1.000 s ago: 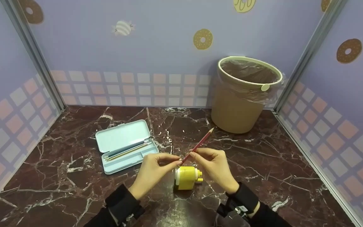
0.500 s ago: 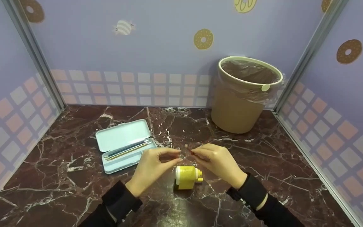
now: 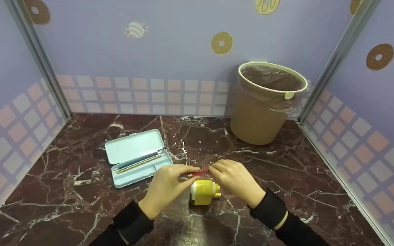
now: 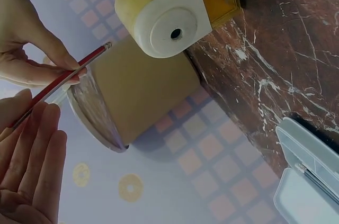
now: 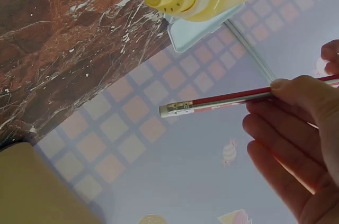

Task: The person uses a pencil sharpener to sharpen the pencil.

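My right hand (image 3: 236,179) pinches a red pencil (image 3: 200,172) between thumb and fingers. In the head view its sharpened tip points left, among the thumb and forefinger of my left hand (image 3: 169,182), which pinch that end. The right wrist view shows the pencil's white eraser (image 5: 165,111) and metal band sticking out past my right fingers. Just below both hands, on the table, stands a yellow and white pencil sharpener (image 3: 202,193). Its round front hole (image 4: 176,34) shows in the left wrist view.
Left of the hands an open light-blue pencil case (image 3: 133,143) holds several pencils (image 3: 139,163). At the back right stands a tan waste bin (image 3: 257,119) with a clear liner. Patterned panels (image 3: 156,51) enclose the dark marbled table (image 3: 63,177) behind and at both sides.
The red pencil has turned round: its tip pointed up and right, and now points left. My left fingers came off it and now meet its tip end. The sharpener has stayed put.
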`<act>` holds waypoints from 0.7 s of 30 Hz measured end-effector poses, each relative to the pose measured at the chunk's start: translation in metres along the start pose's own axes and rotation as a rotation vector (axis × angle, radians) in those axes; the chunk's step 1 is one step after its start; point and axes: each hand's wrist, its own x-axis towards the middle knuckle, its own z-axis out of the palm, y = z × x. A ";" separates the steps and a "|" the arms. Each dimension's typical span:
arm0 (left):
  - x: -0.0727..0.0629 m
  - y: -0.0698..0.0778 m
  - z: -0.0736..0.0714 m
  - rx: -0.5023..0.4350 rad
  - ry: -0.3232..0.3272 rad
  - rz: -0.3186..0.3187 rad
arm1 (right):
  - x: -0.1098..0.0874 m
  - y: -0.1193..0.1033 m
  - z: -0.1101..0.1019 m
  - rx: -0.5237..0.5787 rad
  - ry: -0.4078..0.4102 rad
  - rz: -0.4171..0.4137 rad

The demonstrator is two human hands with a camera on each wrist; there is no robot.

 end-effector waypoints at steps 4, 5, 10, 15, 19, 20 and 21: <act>-0.001 0.000 0.001 0.024 0.004 0.016 | -0.001 -0.001 0.001 -0.004 -0.023 -0.006; -0.001 0.000 0.002 0.022 0.003 0.018 | -0.001 -0.001 0.001 0.001 -0.024 -0.005; -0.002 -0.004 0.003 -0.020 0.017 0.004 | -0.003 0.000 0.003 0.078 0.008 0.034; -0.003 -0.009 0.002 -0.101 0.066 -0.023 | -0.009 0.004 0.007 0.278 0.072 0.170; -0.005 -0.012 0.000 -0.191 0.113 -0.064 | -0.017 0.008 0.013 0.395 0.108 0.269; -0.005 -0.013 0.000 -0.219 0.121 -0.077 | -0.020 0.008 0.014 0.411 0.113 0.286; -0.006 -0.014 0.000 -0.243 0.126 -0.092 | -0.022 0.009 0.015 0.428 0.115 0.300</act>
